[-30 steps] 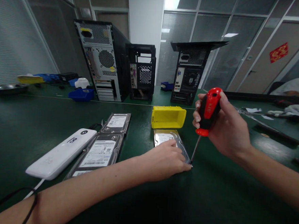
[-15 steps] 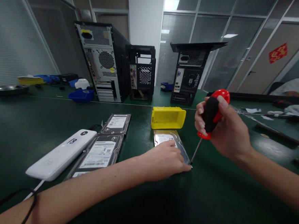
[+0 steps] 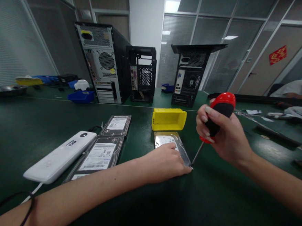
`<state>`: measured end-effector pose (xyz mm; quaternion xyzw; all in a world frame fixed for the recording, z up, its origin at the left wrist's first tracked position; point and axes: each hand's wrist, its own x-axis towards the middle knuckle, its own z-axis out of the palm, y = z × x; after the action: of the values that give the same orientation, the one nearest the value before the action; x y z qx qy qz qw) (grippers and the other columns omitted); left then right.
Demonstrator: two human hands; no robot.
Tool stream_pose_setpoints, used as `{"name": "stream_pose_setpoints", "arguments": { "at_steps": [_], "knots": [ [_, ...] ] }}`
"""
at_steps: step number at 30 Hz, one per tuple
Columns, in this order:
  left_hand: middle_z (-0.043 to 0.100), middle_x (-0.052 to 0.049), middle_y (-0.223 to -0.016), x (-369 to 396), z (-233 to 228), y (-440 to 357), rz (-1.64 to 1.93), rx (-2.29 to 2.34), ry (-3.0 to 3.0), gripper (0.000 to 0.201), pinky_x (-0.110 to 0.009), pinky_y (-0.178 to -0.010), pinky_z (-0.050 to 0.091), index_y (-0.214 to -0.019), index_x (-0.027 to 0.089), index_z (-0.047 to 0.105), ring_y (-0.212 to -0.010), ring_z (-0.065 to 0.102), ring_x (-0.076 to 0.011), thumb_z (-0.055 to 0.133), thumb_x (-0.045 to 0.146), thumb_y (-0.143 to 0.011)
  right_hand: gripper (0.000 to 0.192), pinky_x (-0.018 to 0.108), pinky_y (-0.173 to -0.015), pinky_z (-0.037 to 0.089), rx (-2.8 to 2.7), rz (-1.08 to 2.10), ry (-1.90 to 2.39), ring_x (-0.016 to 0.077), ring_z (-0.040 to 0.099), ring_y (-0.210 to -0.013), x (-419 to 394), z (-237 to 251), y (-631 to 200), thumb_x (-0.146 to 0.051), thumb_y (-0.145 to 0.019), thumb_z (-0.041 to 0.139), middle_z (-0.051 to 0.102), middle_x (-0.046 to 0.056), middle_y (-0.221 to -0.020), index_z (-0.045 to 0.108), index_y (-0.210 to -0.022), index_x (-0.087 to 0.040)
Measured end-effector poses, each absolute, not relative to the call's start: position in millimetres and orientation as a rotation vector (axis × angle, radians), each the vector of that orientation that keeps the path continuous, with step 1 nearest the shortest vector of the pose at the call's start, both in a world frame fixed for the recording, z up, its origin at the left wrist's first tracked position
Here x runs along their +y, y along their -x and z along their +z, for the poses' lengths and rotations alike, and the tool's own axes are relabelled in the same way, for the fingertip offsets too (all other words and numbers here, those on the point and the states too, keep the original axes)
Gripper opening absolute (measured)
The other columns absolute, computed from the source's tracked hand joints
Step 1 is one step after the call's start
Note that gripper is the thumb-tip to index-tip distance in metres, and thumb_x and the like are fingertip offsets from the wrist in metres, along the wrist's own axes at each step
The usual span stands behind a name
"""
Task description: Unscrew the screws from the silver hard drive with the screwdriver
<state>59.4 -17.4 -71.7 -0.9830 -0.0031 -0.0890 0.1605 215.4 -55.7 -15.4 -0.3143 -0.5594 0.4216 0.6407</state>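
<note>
A hard drive point(image 3: 183, 150) lies on the green table, its near part covered by my left hand point(image 3: 167, 162). That hand grips the drive and holds it down, one fingertip at its near right corner. My right hand point(image 3: 220, 131) is closed around the red and black handle of a screwdriver point(image 3: 197, 153). The shaft slants down to the left, and its tip meets the drive's near right corner, close to my left fingertip. What lies exactly under the tip is too small to make out.
Directly behind the drive stands a yellow bin point(image 3: 169, 120) on its side. Several other hard drives point(image 3: 100, 154) and a white power bank point(image 3: 60, 156) lie to the left. Computer cases point(image 3: 106, 61) stand at the back. A person point(image 3: 294, 88) sits far right.
The screwdriver handle has turned in my right hand, and my thumb and fingers have shifted on it. My left hand and the drive keep their place. The view has shifted slightly.
</note>
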Motion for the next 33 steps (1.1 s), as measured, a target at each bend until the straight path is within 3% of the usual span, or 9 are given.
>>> {"name": "stream_pose_setpoints", "arguments": {
  "at_steps": [5, 12, 28, 33],
  "knots": [
    [0.071, 0.0, -0.075, -18.8, -70.1, -58.9, -0.244, -0.008, 2.785, 0.03, -0.032, -0.061, 0.032, -0.111, 0.019, 0.062, -0.067, 0.063, -0.0167, 0.067, 0.015, -0.081, 0.017, 0.021, -0.035, 0.024, -1.302, 0.964, 0.7, 0.0066, 0.036, -0.043, -56.6, -15.0, -217.5, -0.032, -0.08, 0.059, 0.044, -0.002, -0.063, 0.05, -0.07, -0.02],
    [0.071, 0.0, -0.074, -19.0, -69.4, -58.8, -0.205, -0.027, 2.785, 0.03, -0.033, -0.061, 0.033, -0.113, 0.02, 0.062, -0.065, 0.063, -0.0168, 0.063, 0.016, -0.084, 0.018, 0.022, -0.039, 0.032, -1.195, 0.983, 0.72, 0.0079, 0.042, -0.051, -59.3, -13.8, -215.6, -0.036, -0.076, 0.058, 0.044, 0.0, -0.075, 0.054, -0.086, -0.021],
    [0.071, 0.0, -0.074, -17.4, -72.0, -60.0, -0.215, -0.021, 2.806, 0.028, -0.033, -0.061, 0.034, -0.111, 0.019, 0.063, -0.065, 0.063, -0.0167, 0.064, 0.016, -0.083, 0.013, 0.022, -0.037, 0.026, -1.16, 0.985, 0.64, 0.0091, 0.041, -0.048, -54.9, -15.8, -219.9, -0.031, -0.08, 0.053, 0.044, 0.0, -0.069, 0.054, -0.09, -0.023],
    [0.071, 0.0, -0.074, -17.7, -71.5, -59.8, -0.211, -0.024, 2.807, 0.028, -0.033, -0.06, 0.033, -0.111, 0.019, 0.063, -0.064, 0.063, -0.017, 0.064, 0.016, -0.084, 0.019, 0.02, -0.033, 0.02, -1.197, 0.937, 0.677, 0.0059, 0.035, -0.042, -53.3, -17.8, -220.6, -0.035, -0.077, 0.064, 0.043, -0.003, -0.058, 0.052, -0.073, -0.02]
  ]
}}
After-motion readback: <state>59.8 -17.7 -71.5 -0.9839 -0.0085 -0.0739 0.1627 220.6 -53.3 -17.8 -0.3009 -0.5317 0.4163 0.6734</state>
